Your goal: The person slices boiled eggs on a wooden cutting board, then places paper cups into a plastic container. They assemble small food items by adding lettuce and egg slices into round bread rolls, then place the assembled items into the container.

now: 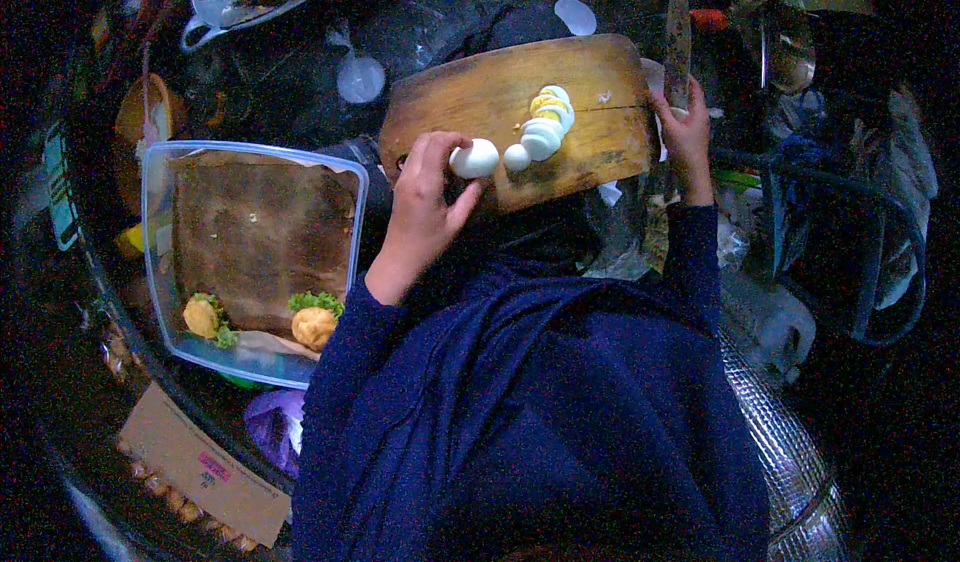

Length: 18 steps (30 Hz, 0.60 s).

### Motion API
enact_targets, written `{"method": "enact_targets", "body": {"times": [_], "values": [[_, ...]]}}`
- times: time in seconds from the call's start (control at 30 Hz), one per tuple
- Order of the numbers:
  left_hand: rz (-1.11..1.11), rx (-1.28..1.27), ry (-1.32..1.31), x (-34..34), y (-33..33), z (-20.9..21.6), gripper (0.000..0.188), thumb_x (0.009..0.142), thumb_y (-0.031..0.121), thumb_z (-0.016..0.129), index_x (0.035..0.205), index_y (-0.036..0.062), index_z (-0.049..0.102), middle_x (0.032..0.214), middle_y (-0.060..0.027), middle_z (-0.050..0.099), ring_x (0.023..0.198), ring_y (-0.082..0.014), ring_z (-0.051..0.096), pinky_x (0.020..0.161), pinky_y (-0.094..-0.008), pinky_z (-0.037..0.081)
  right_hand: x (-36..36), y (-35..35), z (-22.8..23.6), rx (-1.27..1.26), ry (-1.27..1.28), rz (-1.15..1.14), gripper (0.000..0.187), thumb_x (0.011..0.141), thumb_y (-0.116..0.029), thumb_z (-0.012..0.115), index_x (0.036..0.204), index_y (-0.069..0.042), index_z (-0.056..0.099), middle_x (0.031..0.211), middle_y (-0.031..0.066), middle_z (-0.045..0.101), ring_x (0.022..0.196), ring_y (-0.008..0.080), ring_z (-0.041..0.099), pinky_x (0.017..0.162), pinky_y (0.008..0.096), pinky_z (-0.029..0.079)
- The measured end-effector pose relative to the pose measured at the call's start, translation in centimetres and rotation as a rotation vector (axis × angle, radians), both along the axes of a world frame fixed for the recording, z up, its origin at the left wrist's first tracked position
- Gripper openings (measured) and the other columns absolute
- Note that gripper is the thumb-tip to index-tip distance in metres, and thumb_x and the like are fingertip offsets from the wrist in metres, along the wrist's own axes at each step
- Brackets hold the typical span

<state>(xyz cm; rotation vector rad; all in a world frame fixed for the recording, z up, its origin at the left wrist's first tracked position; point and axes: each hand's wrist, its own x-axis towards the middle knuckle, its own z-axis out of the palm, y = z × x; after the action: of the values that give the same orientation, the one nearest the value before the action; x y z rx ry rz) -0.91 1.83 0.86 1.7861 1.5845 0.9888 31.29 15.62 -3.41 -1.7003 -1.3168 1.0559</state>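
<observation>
A wooden cutting board (450,92) lies slightly tilted in front of me. Over its near left part, my left hand (428,177) has its fingers round a peeled boiled egg (474,160). Beside that egg is a small white end piece (517,157). Fanned-out slices of boiled egg (545,132), with yellow yolk showing, lie right of the board's middle. Past the board's right edge, my right hand (687,132) grips a knife (678,47), its blade pointing away from me. Part of the knife's handle is hidden by my fingers.
On the left stands a clear plastic box (255,149) with two lettuce-garnished buns (314,329) inside. A white dish (205,37) of reddish food is at the far left. Round whitish pieces (360,79) lie beyond the board. A cardboard piece (205,462) covers eggs at lower left.
</observation>
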Motion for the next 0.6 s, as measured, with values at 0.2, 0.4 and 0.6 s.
{"method": "enact_targets", "body": {"times": [0.2, 0.4, 0.6], "values": [[0.049, -0.067, -0.135, 0.2, 0.3, -0.7, 0.039, 0.074, 0.014, 0.077, 0.105, 0.0037, 0.055, 0.098, -0.0112, 0.058, 0.079, -0.0217, 0.059, 0.063, -0.0300, 0.049, -1.3, -3.0, 3.6, 0.265, -0.509, -0.150, 0.050, 0.086, -0.027, 0.069, 0.125, -0.004, 0.048, 0.090, 0.0121, 0.068, 0.085, 0.0187, 0.068, 0.073, 0.0337, 0.054], [0.083, -0.077, -0.182, 0.2, 0.2, -0.9, 0.032, 0.076, 0.014, 0.075, 0.100, 0.0025, 0.058, 0.095, -0.0116, 0.060, 0.075, -0.0209, 0.060, 0.063, -0.0302, 0.050, -1.2, -5.6, 3.5, 0.221, -0.634, -0.154, 0.054, 0.084, -0.038, 0.069, 0.121, -0.003, 0.051, 0.095, 0.0133, 0.068, 0.089, 0.0250, 0.066, 0.081, 0.0367, 0.050], [0.055, -0.001, -0.160, 0.1, 0.4, -0.8, 0.023, 0.081, 0.013, 0.071, 0.098, 0.0024, 0.059, 0.097, -0.0120, 0.060, 0.077, -0.0212, 0.060, 0.065, -0.0299, 0.050, 0.5, -5.7, 0.4, 0.069, -0.359, -0.115, 0.062, 0.080, -0.039, 0.074, 0.122, -0.001, 0.050, 0.107, 0.0131, 0.065, 0.094, 0.0237, 0.062, 0.085, 0.0347, 0.047]]}}
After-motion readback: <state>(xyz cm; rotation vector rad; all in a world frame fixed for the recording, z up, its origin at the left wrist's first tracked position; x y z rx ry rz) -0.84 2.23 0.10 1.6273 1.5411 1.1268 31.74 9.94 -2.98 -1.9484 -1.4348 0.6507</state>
